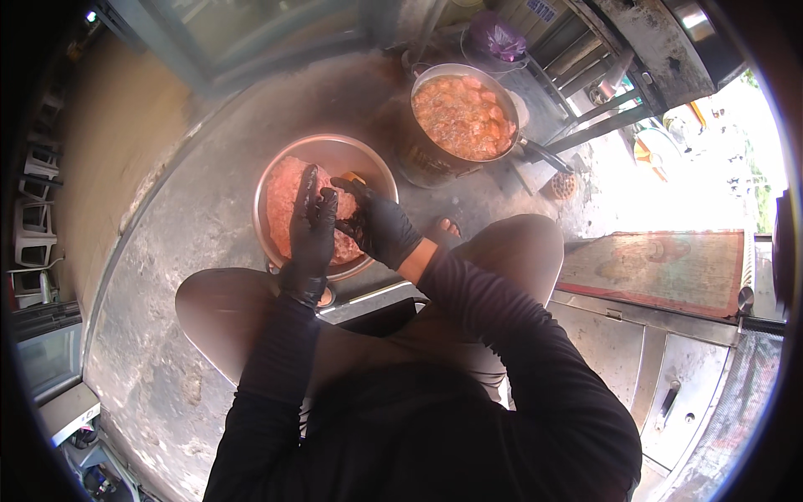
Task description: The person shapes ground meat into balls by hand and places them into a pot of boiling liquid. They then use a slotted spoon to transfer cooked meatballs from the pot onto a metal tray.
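Both my hands wear black gloves and hang over a round metal bowl (381, 171) of pink minced meat (280, 197). My left hand (313, 226) is held on edge, its fingers stretched out and pointing away from me. Close on its right, my right hand (381, 226) has bent fingers, spread apart, that reach toward the left palm. Pale pink meat shows in the gap between the hands; I cannot tell whether a piece of it is held or it all lies in the bowl. Behind the right fingers, a small yellow-orange thing (355, 177) is partly hidden.
Beyond the bowl to the right stands a deep pot (431, 167) full of reddish chunks in liquid, with a dark handle (545, 156) sticking out. A purple plastic bag (498, 38) lies behind it. A wooden board (657, 272) tops a metal cabinet at right. White stools (35, 226) line the far left.
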### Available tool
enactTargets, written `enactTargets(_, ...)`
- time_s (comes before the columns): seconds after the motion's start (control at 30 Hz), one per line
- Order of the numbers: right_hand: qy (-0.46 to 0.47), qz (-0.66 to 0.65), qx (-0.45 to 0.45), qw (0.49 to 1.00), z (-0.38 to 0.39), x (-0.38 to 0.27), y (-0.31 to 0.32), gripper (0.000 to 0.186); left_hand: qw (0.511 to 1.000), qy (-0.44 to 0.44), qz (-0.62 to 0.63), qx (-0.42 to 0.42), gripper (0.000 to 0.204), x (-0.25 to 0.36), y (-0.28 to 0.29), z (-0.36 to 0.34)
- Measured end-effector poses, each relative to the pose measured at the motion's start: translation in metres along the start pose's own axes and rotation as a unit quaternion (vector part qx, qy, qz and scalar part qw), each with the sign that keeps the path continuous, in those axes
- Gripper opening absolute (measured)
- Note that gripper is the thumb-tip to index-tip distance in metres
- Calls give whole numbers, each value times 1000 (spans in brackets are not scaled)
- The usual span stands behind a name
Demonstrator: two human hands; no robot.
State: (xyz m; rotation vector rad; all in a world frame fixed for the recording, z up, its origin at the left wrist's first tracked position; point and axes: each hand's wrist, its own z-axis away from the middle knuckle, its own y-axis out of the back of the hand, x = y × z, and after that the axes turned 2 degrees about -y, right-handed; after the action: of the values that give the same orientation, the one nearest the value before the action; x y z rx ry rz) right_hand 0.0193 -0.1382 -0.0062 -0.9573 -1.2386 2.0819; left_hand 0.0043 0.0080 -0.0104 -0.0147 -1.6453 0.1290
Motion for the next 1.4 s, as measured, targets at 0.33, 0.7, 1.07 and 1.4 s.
enactTargets(0.33,101,271,-55,956,12,-8,-23,35,981,77,165,-66,53,16,-1,-3)
enactTargets(0.7,148,875,144,439,1,-297,73,34,963,133,233,15,45,52,4,6)
enactTargets(1.07,187,937,248,158,-40,-404,150,29,952,234,193,49,43,46,-12,-12)
enactTargets(1.4,261,934,229,87,-39,-355,90,18,952,214,204,82,43,45,-6,-12)
